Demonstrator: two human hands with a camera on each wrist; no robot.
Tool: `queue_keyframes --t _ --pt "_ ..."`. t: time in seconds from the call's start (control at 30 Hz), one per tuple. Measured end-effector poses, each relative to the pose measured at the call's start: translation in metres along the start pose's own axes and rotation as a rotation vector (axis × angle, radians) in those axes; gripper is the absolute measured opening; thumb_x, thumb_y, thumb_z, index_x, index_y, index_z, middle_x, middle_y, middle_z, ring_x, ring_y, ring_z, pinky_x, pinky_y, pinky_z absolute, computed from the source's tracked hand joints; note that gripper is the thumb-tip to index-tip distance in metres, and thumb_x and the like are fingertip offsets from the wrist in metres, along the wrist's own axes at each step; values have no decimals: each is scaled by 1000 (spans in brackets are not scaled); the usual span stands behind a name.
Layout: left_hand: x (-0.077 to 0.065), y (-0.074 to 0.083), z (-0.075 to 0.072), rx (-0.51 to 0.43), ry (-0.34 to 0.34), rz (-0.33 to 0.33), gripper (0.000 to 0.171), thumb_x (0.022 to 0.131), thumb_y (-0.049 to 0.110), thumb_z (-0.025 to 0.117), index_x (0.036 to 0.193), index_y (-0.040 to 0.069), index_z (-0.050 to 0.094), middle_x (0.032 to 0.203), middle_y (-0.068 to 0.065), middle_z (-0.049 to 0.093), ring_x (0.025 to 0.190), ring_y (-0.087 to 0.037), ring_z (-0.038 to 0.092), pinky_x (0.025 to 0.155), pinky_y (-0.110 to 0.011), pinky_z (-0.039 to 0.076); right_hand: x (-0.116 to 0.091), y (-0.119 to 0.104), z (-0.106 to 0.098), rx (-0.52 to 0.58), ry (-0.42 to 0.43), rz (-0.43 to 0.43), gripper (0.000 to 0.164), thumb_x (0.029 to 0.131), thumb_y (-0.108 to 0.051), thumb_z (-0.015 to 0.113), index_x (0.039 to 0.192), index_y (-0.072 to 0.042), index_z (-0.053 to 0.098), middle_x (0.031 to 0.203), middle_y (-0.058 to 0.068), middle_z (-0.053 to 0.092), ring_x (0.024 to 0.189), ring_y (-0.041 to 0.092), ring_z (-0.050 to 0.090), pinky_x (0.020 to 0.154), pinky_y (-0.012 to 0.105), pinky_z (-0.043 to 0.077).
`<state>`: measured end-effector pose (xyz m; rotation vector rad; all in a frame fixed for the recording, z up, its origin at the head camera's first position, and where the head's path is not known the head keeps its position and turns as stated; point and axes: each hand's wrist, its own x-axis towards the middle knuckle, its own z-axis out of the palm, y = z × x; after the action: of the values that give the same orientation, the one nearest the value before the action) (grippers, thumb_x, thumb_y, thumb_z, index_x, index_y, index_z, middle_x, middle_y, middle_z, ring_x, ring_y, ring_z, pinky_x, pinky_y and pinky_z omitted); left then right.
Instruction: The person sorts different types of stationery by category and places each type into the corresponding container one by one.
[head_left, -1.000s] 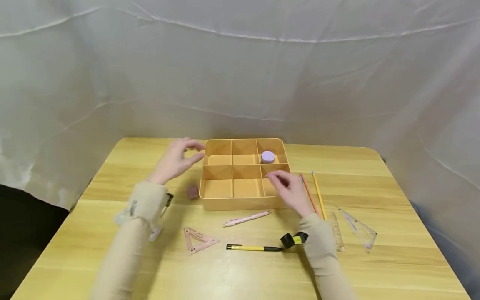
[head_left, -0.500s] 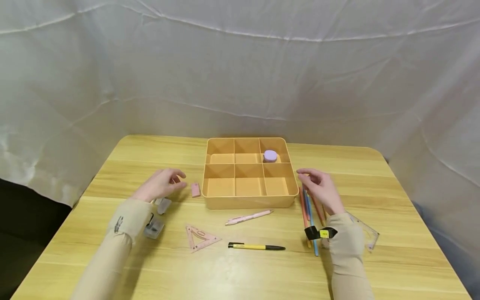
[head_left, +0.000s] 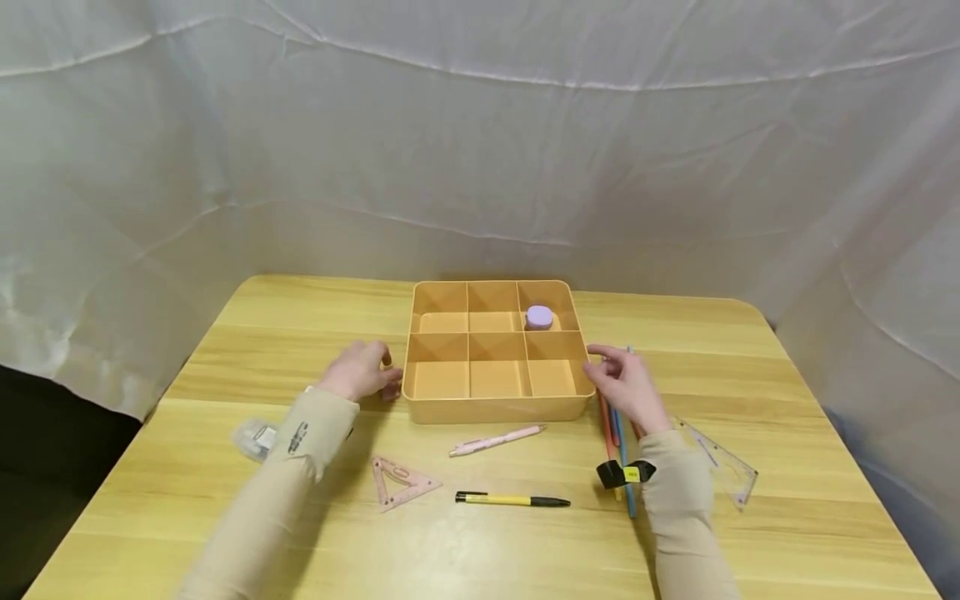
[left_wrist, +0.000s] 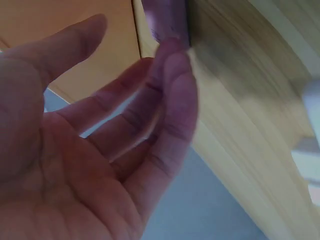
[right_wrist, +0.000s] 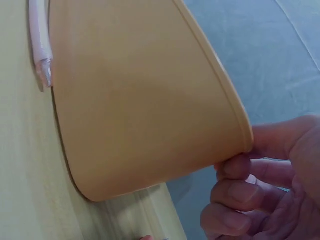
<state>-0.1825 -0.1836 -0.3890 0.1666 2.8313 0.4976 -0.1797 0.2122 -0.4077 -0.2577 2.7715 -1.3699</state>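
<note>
A small pink eraser (head_left: pixel 391 390) lies just left of the orange storage box (head_left: pixel 498 410), which has several compartments. My left hand (head_left: pixel 360 372) is at the eraser, fingertips at its near end; in the left wrist view the thumb stands apart from the eraser (left_wrist: pixel 167 19). My right hand (head_left: pixel 624 385) is at the box's right side, and in the right wrist view its digits pinch the rim corner of the box (right_wrist: pixel 145 110). A lilac rounded piece (head_left: pixel 538 317) sits in the back right compartment.
In front of the box lie a pink pen (head_left: pixel 497 440), a pink set square (head_left: pixel 402 483) and a yellow-black pen (head_left: pixel 512 500). Coloured pencils (head_left: pixel 622 450) lie under the right wrist, beside a clear set square (head_left: pixel 723 463). A clear plastic item (head_left: pixel 255 438) lies by the left sleeve.
My left hand has come down from beside the box's back left, then moved right to the eraser. My right hand has left the front right compartment, moved outside the box, and come to its rim.
</note>
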Motion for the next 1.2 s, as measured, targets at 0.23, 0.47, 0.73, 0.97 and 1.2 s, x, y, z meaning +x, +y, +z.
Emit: queue_keyframes --t 0.23,0.47,0.73,0.97,1.2 --pt "0 8 15 46 25 -89 21 95 26 65 91 5 64 94 -16 69 87 -32 66 76 -47 56 -2 -3 5 -106 62 -47 39 97 -8 59 131 12 60 72 9 62 61 8 49 60 22 42" --pt "-2 18 28 14 44 -139 21 94 18 65 104 1 58 98 -24 68 92 -44 68 78 -54 59 -4 -4 5 -141 93 -36 39 96 -6 57 130 12 60 71 7 58 63 12 49 61 22 41" --pt "-7 25 43 12 179 -120 10 94 12 62 92 3 56 88 -24 67 84 -48 67 70 -55 57 -3 1 -1 -149 113 -48 38 95 -4 57 130 11 61 71 9 60 61 9 48 61 22 41" --pt "-11 30 57 9 276 -134 12 94 11 62 91 1 57 92 -31 66 86 -52 64 74 -60 56 -3 4 -2 -162 108 -59 38 95 -5 58 129 12 61 69 6 58 59 7 46 61 22 39" --pt "-12 24 57 -45 294 -117 13 99 13 59 92 1 59 91 -28 65 87 -49 63 76 -57 54 3 5 3 -172 121 -68 37 94 -4 58 127 12 63 68 5 57 60 10 48 63 22 41"
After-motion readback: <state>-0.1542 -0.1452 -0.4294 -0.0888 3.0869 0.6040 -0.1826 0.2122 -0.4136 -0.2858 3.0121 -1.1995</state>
